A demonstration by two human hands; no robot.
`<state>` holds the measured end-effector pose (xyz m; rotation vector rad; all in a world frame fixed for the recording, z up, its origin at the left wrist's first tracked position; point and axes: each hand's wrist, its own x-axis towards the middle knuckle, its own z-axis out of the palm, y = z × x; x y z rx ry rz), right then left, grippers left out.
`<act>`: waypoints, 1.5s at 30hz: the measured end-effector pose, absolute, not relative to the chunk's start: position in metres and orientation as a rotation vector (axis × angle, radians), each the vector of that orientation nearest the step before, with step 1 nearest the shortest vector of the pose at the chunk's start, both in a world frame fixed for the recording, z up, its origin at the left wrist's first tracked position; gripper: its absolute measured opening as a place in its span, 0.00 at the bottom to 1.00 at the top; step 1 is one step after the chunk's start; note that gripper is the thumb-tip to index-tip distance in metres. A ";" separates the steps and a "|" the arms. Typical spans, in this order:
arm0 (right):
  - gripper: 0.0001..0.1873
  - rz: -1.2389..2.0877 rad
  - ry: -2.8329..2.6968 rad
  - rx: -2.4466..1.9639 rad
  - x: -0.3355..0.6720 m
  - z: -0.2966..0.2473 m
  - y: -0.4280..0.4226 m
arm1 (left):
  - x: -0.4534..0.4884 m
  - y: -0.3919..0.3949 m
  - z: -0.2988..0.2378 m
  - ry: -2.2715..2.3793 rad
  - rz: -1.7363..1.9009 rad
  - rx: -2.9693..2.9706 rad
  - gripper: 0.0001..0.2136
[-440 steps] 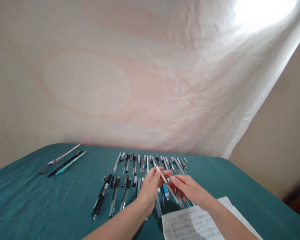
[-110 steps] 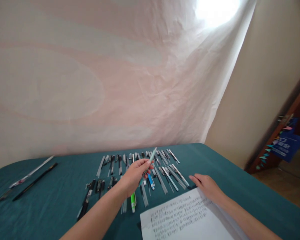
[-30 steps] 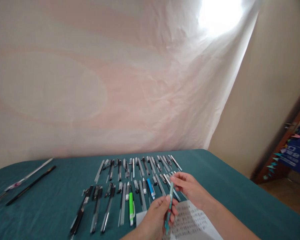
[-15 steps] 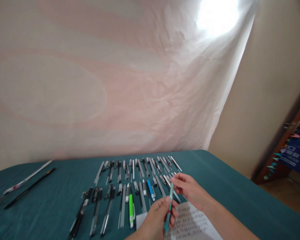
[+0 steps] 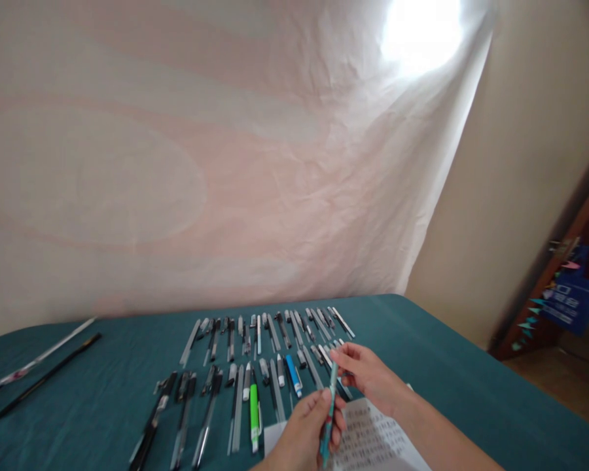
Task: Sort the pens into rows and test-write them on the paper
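Between both hands is a teal pen (image 5: 328, 425) with a paler upper end, tilted over a written sheet of paper (image 5: 373, 437). My left hand (image 5: 307, 425) is closed around its lower barrel, thumb on top. At the pen's upper end, my right hand (image 5: 368, 373) pinches with thumb and fingertips. Just past the hands lie pens and pen parts in rows, among them a green pen (image 5: 254, 417) and a blue pen part (image 5: 293, 375). Part of the paper is hidden by my left hand and forearm.
The table has a dark green cloth (image 5: 422, 340). Further rows of pens and caps (image 5: 275, 332) lie at the back. Two long thin sticks, one black (image 5: 49, 376) and one whitish (image 5: 44, 356), lie at the left. A pale curtain (image 5: 201, 163) hangs behind the table.
The view has shifted slightly, so the table items appear a little further left. Both hands keep their hold on the teal pen, with almost the same pose.
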<state>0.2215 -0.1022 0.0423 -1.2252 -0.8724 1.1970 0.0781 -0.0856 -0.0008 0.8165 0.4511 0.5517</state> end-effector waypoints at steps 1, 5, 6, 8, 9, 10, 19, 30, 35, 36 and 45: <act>0.12 1.188 -0.875 -1.227 0.222 0.042 -0.102 | 0.078 -0.085 -0.001 0.450 0.552 0.824 0.21; 0.12 1.177 -0.908 -1.232 0.223 0.045 -0.101 | 0.078 -0.084 0.001 0.454 0.547 0.841 0.23; 0.12 1.179 -0.915 -1.233 0.223 0.047 -0.101 | 0.078 -0.084 0.002 0.463 0.551 0.840 0.23; 0.13 1.190 -0.924 -1.233 0.223 0.050 -0.102 | 0.077 -0.085 0.005 0.491 0.559 0.834 0.22; 0.14 1.198 -0.930 -1.231 0.223 0.051 -0.102 | 0.076 -0.086 0.006 0.505 0.562 0.830 0.21; 0.14 1.207 -0.937 -1.229 0.223 0.053 -0.103 | 0.075 -0.087 0.008 0.519 0.560 0.826 0.21; 0.15 1.276 -0.898 -1.242 0.222 0.051 -0.103 | 0.072 -0.090 0.016 0.530 0.521 0.856 0.18; 0.13 1.283 -0.892 -1.221 0.227 0.049 -0.103 | 0.069 -0.092 0.018 0.493 0.503 0.900 0.18; 0.17 1.372 -0.871 -1.150 0.227 0.052 -0.104 | 0.073 -0.090 0.012 0.481 0.539 0.891 0.19; 0.17 1.385 -0.880 -1.133 0.226 0.052 -0.104 | 0.074 -0.090 0.011 0.476 0.545 0.890 0.18; 0.13 1.270 -0.932 -1.225 0.222 0.043 -0.104 | 0.074 -0.091 0.009 0.472 0.565 0.900 0.19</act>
